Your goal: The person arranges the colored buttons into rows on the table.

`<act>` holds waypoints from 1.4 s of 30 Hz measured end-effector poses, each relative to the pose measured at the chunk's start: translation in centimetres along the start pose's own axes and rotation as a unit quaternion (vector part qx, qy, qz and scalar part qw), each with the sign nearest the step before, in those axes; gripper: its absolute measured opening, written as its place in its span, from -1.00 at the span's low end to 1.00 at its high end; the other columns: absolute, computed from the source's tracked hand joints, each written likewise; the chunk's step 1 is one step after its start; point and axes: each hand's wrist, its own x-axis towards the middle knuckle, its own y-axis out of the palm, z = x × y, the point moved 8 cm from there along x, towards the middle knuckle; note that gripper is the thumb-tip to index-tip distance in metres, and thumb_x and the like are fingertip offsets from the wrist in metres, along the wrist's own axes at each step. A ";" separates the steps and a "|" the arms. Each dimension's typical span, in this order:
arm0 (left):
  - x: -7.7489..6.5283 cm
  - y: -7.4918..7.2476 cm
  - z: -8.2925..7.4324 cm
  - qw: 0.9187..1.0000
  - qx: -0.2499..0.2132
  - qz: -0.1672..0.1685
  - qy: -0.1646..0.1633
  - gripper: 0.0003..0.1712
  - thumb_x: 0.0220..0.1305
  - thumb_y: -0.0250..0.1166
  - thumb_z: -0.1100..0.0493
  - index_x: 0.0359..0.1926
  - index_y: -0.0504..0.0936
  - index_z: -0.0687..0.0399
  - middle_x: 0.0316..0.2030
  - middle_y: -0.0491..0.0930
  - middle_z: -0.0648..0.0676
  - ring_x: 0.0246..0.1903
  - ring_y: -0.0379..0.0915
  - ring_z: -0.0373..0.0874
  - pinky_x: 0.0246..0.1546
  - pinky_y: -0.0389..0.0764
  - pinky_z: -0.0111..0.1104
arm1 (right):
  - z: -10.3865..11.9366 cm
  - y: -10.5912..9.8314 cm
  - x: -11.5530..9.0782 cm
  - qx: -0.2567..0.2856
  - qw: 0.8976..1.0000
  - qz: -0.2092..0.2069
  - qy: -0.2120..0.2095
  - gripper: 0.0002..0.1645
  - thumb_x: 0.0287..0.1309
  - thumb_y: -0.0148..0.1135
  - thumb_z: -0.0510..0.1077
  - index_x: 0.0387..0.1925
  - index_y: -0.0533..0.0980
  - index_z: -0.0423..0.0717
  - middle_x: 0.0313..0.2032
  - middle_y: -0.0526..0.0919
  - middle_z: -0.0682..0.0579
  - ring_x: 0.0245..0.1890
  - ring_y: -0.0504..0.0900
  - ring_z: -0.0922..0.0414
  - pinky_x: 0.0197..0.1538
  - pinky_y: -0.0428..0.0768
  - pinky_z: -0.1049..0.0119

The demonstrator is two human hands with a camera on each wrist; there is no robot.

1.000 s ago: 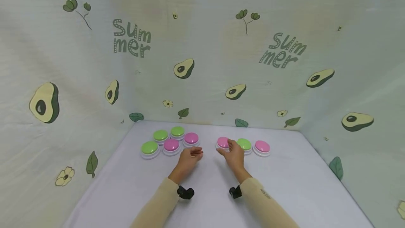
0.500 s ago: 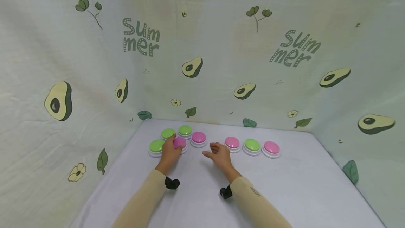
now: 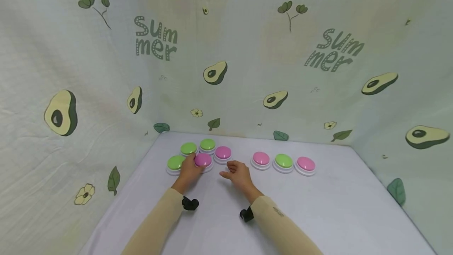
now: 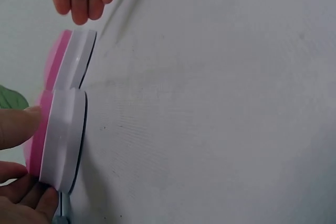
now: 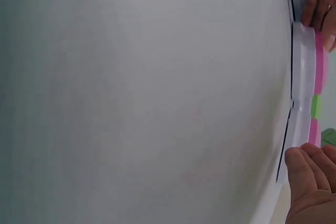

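My left hand [image 3: 190, 172] holds a pink push button [image 3: 203, 160] with a white base, in the left cluster on the table. In the left wrist view the thumb [image 4: 21, 124] lies on the pink cap while the fingertips curl against the side of the base. A second pink button [image 3: 223, 153] sits just behind and to the right. My right hand [image 3: 238, 174] hovers in front of that one, its fingers loosely bent around nothing. Green buttons stand beside and behind the left hand: a near one [image 3: 175, 162], a middle one [image 3: 188, 148] and a rear one [image 3: 207, 144].
To the right is a row of buttons: pink [image 3: 261, 158], green [image 3: 284, 161] and pink [image 3: 306, 164]. The white table [image 3: 339, 207] ends at a hanging cloth [image 3: 240, 50] printed with avocados, behind and on both sides.
My left hand has gone left to the pink button and taken hold of it; the button has shifted slightly right. My right hand has left the right-hand row and moved left.
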 end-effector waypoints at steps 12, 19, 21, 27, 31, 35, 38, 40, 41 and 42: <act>0.0 0.7 0.3 0.998 0.031 0.037 0.049 -0.25 0.22 0.53 0.30 0.35 0.46 0.52 0.25 0.52 0.42 0.31 0.42 0.29 0.43 0.43 0.08 | 0.6 1.1 0.7 -0.005 1.000 0.009 0.004 -0.28 0.21 0.55 -0.20 0.29 0.48 -0.48 0.22 0.61 -0.40 0.26 0.61 -0.28 0.32 0.61 -0.06; -0.5 1.1 0.4 0.997 0.000 0.062 0.054 -0.36 0.24 0.53 0.29 0.31 0.56 0.36 0.17 0.57 0.26 0.23 0.49 0.19 0.36 0.51 0.05 | 0.4 1.4 0.9 -0.004 1.000 0.011 -0.001 -0.34 0.19 0.54 -0.28 0.25 0.50 -0.49 0.21 0.62 -0.41 0.27 0.60 -0.28 0.30 0.62 -0.04; -0.7 1.2 0.5 0.996 -0.009 0.068 0.051 -0.37 0.24 0.54 0.29 0.30 0.57 0.33 0.17 0.57 0.24 0.23 0.50 0.19 0.35 0.53 0.04 | 0.3 1.4 0.9 -0.004 1.000 0.011 0.001 -0.34 0.18 0.53 -0.31 0.25 0.50 -0.49 0.21 0.61 -0.41 0.27 0.60 -0.28 0.29 0.63 -0.03; -1.1 1.5 0.7 0.995 -0.051 0.074 0.046 -0.43 0.15 0.59 0.32 0.18 0.63 0.27 0.13 0.66 0.22 0.19 0.57 0.17 0.28 0.61 0.00 | 0.2 1.8 1.1 -0.025 1.000 0.010 0.005 -0.31 0.14 0.56 -0.31 0.26 0.51 -0.47 0.21 0.63 -0.38 0.24 0.64 -0.25 0.27 0.65 -0.01; -1.1 1.6 0.7 0.993 -0.069 0.079 0.060 -0.46 0.10 0.62 0.33 0.12 0.65 0.26 0.07 0.70 0.20 0.13 0.62 0.14 0.25 0.64 -0.03 | 0.4 2.0 1.1 -0.041 0.999 0.014 0.002 -0.28 0.13 0.59 -0.29 0.28 0.51 -0.45 0.21 0.64 -0.35 0.21 0.66 -0.22 0.27 0.65 -0.03; -1.1 1.8 0.6 0.990 -0.076 0.088 0.076 -0.40 0.10 0.61 0.36 0.18 0.65 0.29 0.09 0.69 0.21 0.13 0.63 0.14 0.25 0.65 -0.05 | 0.6 2.2 1.1 -0.048 0.999 0.023 -0.006 -0.31 0.12 0.59 -0.29 0.26 0.54 -0.43 0.19 0.67 -0.32 0.20 0.67 -0.20 0.27 0.66 -0.02; -1.1 1.7 0.6 0.989 -0.083 0.095 0.075 -0.36 0.11 0.60 0.38 0.23 0.63 0.32 0.13 0.68 0.24 0.15 0.62 0.15 0.27 0.63 -0.05 | 0.7 2.3 1.3 -0.061 0.998 0.028 -0.016 -0.37 0.11 0.59 -0.31 0.20 0.58 -0.40 0.14 0.70 -0.29 0.17 0.69 -0.16 0.26 0.67 0.00; -1.1 1.6 0.6 0.989 -0.087 0.096 0.069 -0.36 0.10 0.60 0.39 0.24 0.64 0.32 0.14 0.68 0.25 0.16 0.62 0.15 0.27 0.63 -0.05 | 0.8 2.4 1.4 -0.071 0.997 0.031 -0.022 -0.40 0.10 0.59 -0.32 0.17 0.60 -0.39 0.12 0.72 -0.27 0.16 0.70 -0.16 0.25 0.67 -0.01; -1.2 1.6 0.7 0.989 -0.087 0.096 0.067 -0.36 0.10 0.60 0.39 0.24 0.64 0.32 0.14 0.69 0.25 0.16 0.62 0.15 0.28 0.63 -0.05 | 0.9 2.4 1.5 -0.075 0.996 0.032 -0.023 -0.41 0.09 0.60 -0.32 0.16 0.61 -0.39 0.10 0.72 -0.27 0.15 0.71 -0.16 0.25 0.68 -0.01; -1.2 1.5 0.7 0.990 -0.088 0.096 0.060 -0.36 0.10 0.60 0.38 0.23 0.65 0.30 0.14 0.69 0.24 0.17 0.62 0.14 0.28 0.62 -0.06 | 1.0 2.4 1.5 -0.078 0.996 0.032 -0.020 -0.42 0.08 0.60 -0.33 0.15 0.61 -0.37 0.10 0.73 -0.26 0.15 0.71 -0.15 0.25 0.67 -0.02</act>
